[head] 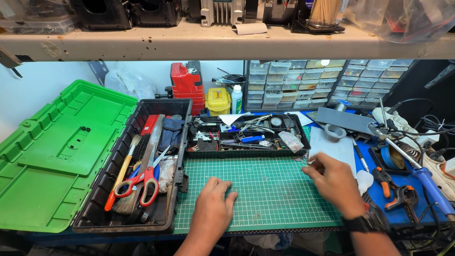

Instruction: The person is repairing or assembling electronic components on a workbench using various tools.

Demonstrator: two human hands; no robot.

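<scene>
My left hand (214, 204) lies palm down on the green cutting mat (270, 189), fingers loosely curled, holding nothing that I can see. My right hand (332, 182) hovers over the mat's right part with thumb and fingers pinched together near its upper right corner; whether a tiny part sits between them is unclear. A black tray (246, 152) full of small tools and parts stands just beyond the mat. To the left sits an open black toolbox (102, 189) with red-handled scissors (142, 182), brushes and a green lid (66, 151) folded out.
A soldering iron with a blue handle (429, 182) and orange-handled pliers (386, 182) lie at the right. A grey plate (346, 121), white sheet (334, 149), drawer cabinet (303, 83), red case (187, 85) and yellow box (218, 100) stand behind. A shelf (227, 45) hangs overhead.
</scene>
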